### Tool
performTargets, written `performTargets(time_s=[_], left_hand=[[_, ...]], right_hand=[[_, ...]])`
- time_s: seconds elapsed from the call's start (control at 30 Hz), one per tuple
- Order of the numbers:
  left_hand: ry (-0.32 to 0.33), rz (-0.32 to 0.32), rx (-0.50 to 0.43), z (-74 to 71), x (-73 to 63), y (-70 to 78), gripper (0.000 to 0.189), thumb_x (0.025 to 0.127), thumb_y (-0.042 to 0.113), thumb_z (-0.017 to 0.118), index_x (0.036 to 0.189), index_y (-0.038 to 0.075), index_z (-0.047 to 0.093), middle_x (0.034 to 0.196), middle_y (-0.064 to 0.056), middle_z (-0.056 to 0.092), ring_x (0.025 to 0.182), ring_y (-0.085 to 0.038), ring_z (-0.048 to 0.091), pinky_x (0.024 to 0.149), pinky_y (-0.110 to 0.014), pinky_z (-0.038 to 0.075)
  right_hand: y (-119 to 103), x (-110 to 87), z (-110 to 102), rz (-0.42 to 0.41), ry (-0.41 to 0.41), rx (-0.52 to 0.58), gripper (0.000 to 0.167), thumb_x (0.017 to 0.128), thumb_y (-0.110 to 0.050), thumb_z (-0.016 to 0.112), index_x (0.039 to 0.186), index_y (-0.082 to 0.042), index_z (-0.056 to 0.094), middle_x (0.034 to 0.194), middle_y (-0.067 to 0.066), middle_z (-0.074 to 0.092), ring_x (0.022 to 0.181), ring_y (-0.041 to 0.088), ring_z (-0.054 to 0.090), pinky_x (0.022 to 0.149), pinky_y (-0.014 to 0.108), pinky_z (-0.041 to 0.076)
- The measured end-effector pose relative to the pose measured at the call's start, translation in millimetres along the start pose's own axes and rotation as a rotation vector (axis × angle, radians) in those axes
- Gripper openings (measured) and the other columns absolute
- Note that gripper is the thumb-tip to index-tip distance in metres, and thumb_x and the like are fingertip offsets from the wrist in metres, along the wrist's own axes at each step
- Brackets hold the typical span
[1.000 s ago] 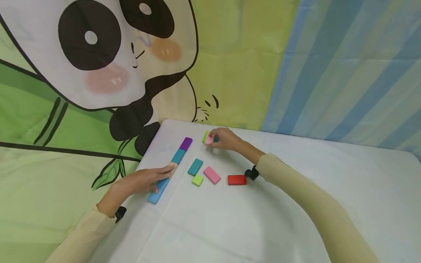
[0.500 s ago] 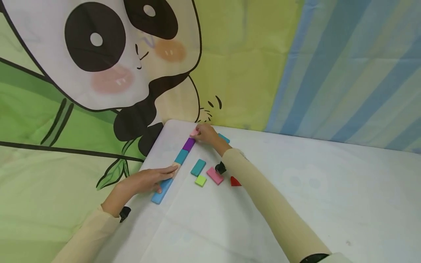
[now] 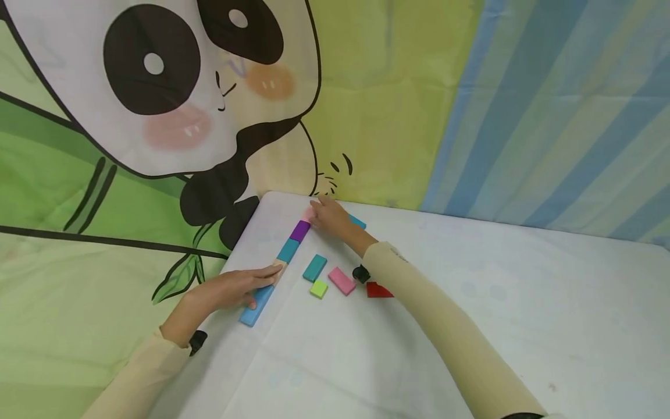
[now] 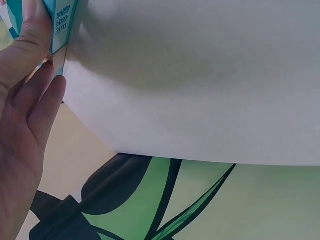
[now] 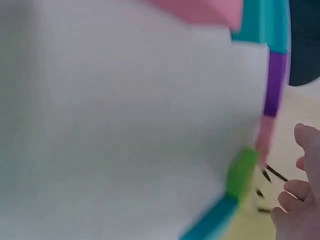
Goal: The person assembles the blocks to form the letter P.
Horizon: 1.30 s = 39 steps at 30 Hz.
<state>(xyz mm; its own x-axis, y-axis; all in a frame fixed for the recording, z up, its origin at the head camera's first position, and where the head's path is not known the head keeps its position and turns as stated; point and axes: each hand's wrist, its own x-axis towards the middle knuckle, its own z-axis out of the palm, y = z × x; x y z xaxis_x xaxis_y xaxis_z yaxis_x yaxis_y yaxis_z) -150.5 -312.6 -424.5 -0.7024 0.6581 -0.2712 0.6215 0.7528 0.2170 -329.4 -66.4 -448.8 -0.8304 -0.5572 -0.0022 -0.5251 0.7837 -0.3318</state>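
Observation:
On the table, flat blocks run in a straight row: light blue (image 3: 255,308), peach (image 3: 281,274), teal (image 3: 288,251), purple (image 3: 300,231) and light pink (image 3: 307,215). My left hand (image 3: 230,289) rests on it, straight fingers on the peach block, thumb by the light blue one, which shows printed lettering in the left wrist view. Over the far end hovers my right hand (image 3: 334,219), beside the light pink block; in the right wrist view its loosely bent fingers are apart from that block and hold nothing. Near it lie a green block (image 5: 241,175) and a blue block (image 3: 358,222), partly hidden.
Right of the row lie a loose teal block (image 3: 314,267), a small lime block (image 3: 318,289), a pink block (image 3: 341,281) and a red block (image 3: 379,290), partly covered by the right sleeve. Printed cloth walls (image 3: 392,116) border the white table (image 3: 324,361).
My right hand carried the light pink block left from beside the green block to the row's far end beyond the purple one, then let go. The left hand stayed on the row.

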Motion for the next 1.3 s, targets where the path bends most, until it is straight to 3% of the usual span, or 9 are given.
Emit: performTargets(time_s=[0.1,0.33,0.47,0.7,0.93,1.0,1.13,1.3], left_hand=[[-0.004,-0.003,0.007,-1.0,-1.6,-0.6,0.083,0.079,0.029,0.072,0.149,0.003,0.035,0.159,-0.016,0.029,0.138,-0.034,0.043,0.102,-0.043,0.047],[0.019,0.032,0.011,0.2,0.5,-2.8,0.082,0.081,0.033,0.07,0.148,0.002,0.036,0.158,-0.017,0.03,0.138,-0.034,0.043,0.1,-0.041,0.049],[0.028,0.02,0.022,1.8,2.7,-2.9,0.081,0.081,0.033,0.07,0.149,0.004,0.036,0.159,-0.014,0.029,0.139,-0.033,0.042,0.101,-0.041,0.048],[0.0,-0.003,0.0,3.4,0.0,-1.4,0.082,0.081,0.032,0.071,0.148,0.002,0.035,0.158,-0.018,0.03,0.138,-0.037,0.042,0.099,-0.044,0.049],[0.014,0.018,0.002,3.3,1.5,-1.7,0.083,0.08,0.031,0.072,0.148,0.002,0.036,0.158,-0.017,0.03,0.138,-0.037,0.042,0.1,-0.044,0.048],[0.01,0.014,-0.002,2.7,1.5,-2.4,0.083,0.079,0.03,0.072,0.148,0.002,0.036,0.158,-0.017,0.03,0.138,-0.037,0.042,0.101,-0.045,0.048],[0.002,0.005,0.0,1.6,0.8,-3.0,0.084,0.078,0.029,0.073,0.148,0.002,0.036,0.157,-0.017,0.031,0.137,-0.037,0.043,0.1,-0.044,0.048],[-0.013,0.003,-0.013,3.2,2.7,-1.6,0.084,0.078,0.03,0.073,0.148,0.002,0.036,0.158,-0.017,0.031,0.137,-0.036,0.044,0.1,-0.044,0.048]], right_hand=[[13,-13.8,-16,0.023,0.022,-0.02,0.056,0.101,-0.033,0.052,0.149,-0.008,0.037,0.158,0.016,0.031,0.147,0.031,0.029,0.12,0.043,0.027],[59,-56.6,-41,0.12,0.016,-0.095,0.062,0.093,-0.039,0.064,0.143,-0.006,0.045,0.145,0.016,0.048,0.134,0.032,0.046,0.109,0.044,0.043],[73,-74.1,-43,0.131,0.025,-0.062,0.063,0.089,-0.04,0.069,0.139,-0.005,0.051,0.137,0.017,0.054,0.125,0.031,0.052,0.101,0.045,0.049],[67,-77.1,-17,0.097,-0.007,0.017,0.059,0.09,-0.041,0.068,0.136,-0.006,0.055,0.132,0.016,0.057,0.117,0.028,0.057,0.099,0.042,0.05],[53,-68.3,-12,0.145,0.099,0.016,0.026,0.092,-0.018,0.067,0.111,-0.001,0.063,0.103,0.014,0.067,0.089,0.022,0.058,0.08,0.034,0.052],[48,-64.3,-18,0.16,0.12,0.084,0.025,0.091,-0.016,0.068,0.111,-0.001,0.063,0.105,0.014,0.068,0.09,0.022,0.06,0.082,0.035,0.053],[27,-53.7,-29,0.184,0.136,0.322,0.034,0.091,-0.023,0.068,0.116,0.0,0.062,0.11,0.015,0.069,0.097,0.023,0.064,0.083,0.035,0.055],[-7,-44.2,-15,0.263,0.123,0.561,0.04,0.091,-0.031,0.068,0.117,-0.002,0.061,0.106,0.014,0.069,0.09,0.022,0.064,0.072,0.027,0.052]])
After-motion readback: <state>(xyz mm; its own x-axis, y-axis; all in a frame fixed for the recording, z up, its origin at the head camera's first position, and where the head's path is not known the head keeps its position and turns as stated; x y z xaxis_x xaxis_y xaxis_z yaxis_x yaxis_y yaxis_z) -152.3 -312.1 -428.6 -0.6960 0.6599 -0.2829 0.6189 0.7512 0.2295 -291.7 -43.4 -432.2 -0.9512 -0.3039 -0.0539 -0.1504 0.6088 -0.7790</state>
